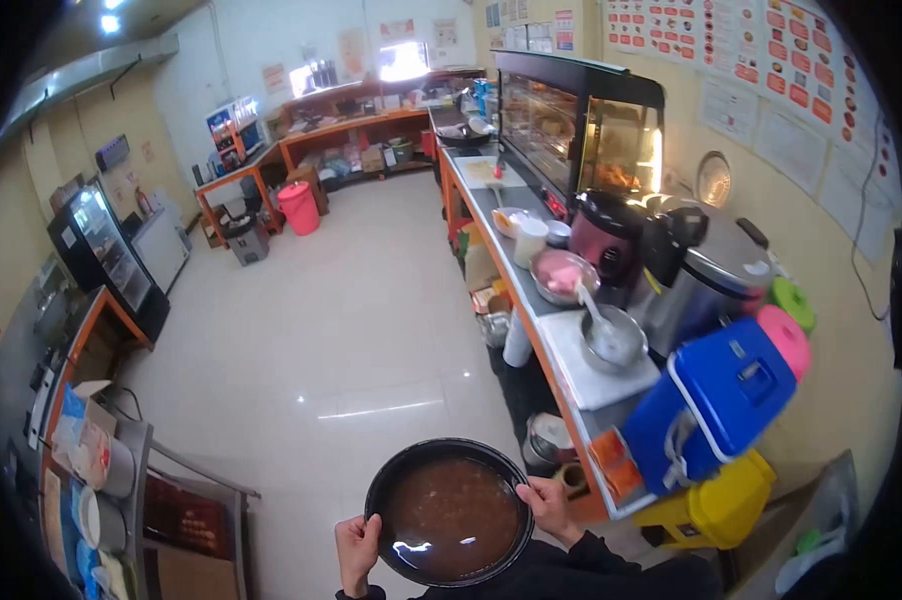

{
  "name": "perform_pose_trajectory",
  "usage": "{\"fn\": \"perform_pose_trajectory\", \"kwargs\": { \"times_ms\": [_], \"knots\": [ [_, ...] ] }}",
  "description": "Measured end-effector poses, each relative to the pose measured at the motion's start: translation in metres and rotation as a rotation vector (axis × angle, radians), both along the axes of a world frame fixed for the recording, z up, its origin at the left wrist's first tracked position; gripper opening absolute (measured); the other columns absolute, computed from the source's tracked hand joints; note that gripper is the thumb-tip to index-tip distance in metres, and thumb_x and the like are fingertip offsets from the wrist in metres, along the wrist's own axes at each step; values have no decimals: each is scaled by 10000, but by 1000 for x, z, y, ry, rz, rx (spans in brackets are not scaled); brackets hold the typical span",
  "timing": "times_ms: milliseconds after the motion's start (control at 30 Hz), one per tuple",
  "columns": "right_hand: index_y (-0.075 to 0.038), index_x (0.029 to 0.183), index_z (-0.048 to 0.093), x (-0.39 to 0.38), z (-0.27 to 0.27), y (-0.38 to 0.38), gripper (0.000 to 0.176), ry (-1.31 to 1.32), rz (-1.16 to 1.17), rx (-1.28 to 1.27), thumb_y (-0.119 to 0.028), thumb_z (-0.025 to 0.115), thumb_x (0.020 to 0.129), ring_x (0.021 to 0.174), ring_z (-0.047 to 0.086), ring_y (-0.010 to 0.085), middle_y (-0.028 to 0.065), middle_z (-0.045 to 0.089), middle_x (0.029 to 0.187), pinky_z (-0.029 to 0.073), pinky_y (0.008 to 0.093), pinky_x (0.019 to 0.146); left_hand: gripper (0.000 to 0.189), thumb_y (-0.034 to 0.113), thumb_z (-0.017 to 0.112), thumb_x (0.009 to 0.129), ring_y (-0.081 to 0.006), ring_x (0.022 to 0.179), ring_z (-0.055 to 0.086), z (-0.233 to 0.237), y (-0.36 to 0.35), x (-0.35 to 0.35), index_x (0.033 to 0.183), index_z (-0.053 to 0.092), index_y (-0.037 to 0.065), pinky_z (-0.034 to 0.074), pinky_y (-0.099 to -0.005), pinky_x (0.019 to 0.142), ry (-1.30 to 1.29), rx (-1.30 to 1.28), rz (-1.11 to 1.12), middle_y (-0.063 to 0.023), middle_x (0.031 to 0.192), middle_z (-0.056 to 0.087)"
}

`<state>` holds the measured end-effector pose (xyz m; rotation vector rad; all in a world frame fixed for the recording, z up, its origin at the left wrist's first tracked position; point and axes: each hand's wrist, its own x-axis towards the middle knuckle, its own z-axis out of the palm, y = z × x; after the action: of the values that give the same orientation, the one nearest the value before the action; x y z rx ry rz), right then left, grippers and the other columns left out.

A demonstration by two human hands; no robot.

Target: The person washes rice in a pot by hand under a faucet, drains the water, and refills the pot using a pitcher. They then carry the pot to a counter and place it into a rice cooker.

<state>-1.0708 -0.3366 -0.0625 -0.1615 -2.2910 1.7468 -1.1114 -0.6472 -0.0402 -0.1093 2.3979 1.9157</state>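
A round black basin (449, 447) filled with brown liquid (451, 510) is held level in front of my body, above the floor. My left hand (356, 550) grips its left rim, thumb over the edge. On the opposite side, my right hand (553, 508) is closed around the right rim, thumb on top. The fingers under the rim are hidden on both sides. Bright reflections lie on the liquid near the basin's lower edge, and I cannot make out what is beneath the surface.
The right-hand counter holds a steel bowl (614, 340) with a ladle, a bowl of pink stuff (564, 276), a blue cooler (716, 400) and a glass food warmer (581, 130). Below stands a yellow bin (716, 505). Metal shelving (196, 500) is at left; tiled floor (301, 320) stretches ahead.
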Motion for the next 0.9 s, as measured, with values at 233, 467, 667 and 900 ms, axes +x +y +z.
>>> {"fn": "perform_pose_trajectory", "kwargs": {
  "times_ms": [233,467,667,900],
  "knots": [
    [3,641,489,-185,21,22,359,-2,-92,-36,-245,599,877,488,355,197,162,384,543,318,369,478,424,215,621,897,-52,459,355,20,29,-191,525,487,62,260,-265,404,21,-139,-50,46,482,418],
    [-9,603,389,-326,19,57,376,25,-179,23,-151,599,880,546,305,61,-1,316,538,256,294,468,452,231,635,887,-53,457,372,28,68,-370,508,488,34,280,-280,396,68,-28,-200,26,468,443],
    [-24,589,358,-412,24,55,389,21,-448,-12,-150,590,874,552,291,56,-23,300,544,250,287,477,398,154,597,916,-12,487,340,33,111,-538,552,488,37,231,-229,425,91,-36,-512,81,514,426],
    [-35,618,493,-475,42,65,324,16,-720,-108,-191,601,882,552,354,52,-40,427,555,281,260,486,418,190,593,927,-12,478,314,68,201,-710,551,483,41,230,-236,415,103,-54,-925,86,504,388]
  ]
}}
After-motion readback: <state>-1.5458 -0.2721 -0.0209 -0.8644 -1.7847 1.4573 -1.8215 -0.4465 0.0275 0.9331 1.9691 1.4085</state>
